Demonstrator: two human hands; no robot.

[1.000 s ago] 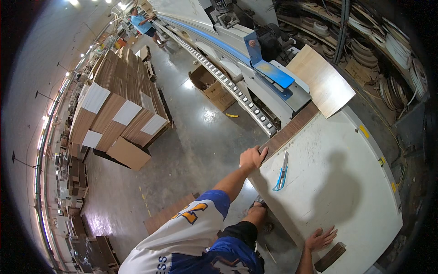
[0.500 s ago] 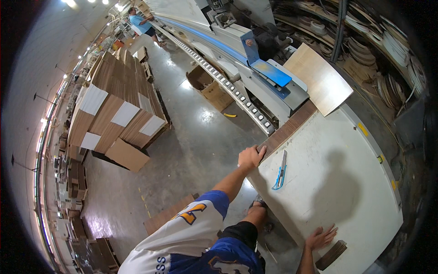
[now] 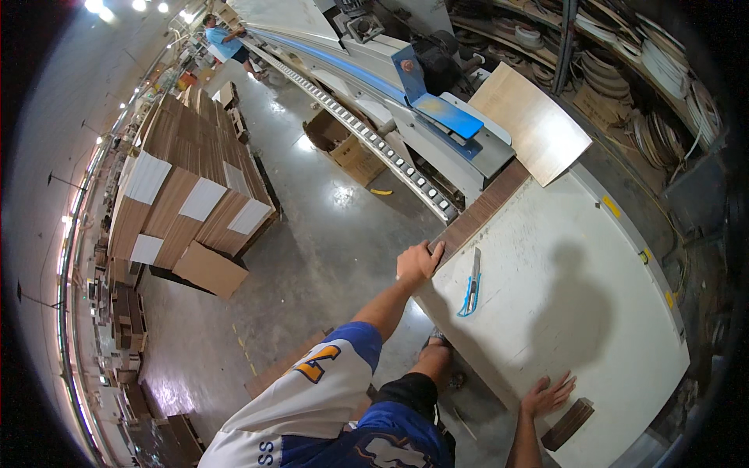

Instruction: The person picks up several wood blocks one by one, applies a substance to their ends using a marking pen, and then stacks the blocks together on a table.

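My left hand (image 3: 419, 261) is closed over the near end of a long brown wood-grain board (image 3: 485, 201), with the thumb lying on its top. The board runs along the left edge of a white table (image 3: 499, 343) toward the machine. On the tabletop, to the right of that hand, lies a blue utility knife (image 3: 472, 288) with its blade out. My right hand (image 3: 548, 395) rests flat on the near part of the table, fingers spread and holding nothing. Beside it sits a short stack of brown strips (image 3: 569, 425), apart from the fingers.
Beyond the table stands a long machine with a blue guard (image 3: 449, 115) and a roller rail (image 3: 374, 140). A pale sheet (image 3: 532, 121) leans over the table's far corner. Stacked brown panels (image 3: 183, 187) and an open carton (image 3: 347, 152) stand on the floor. A person (image 3: 225, 40) works far off.
The whole view has shifted slightly. My left hand stays on the board's end, and my right hand stays flat on the table with little visible movement.
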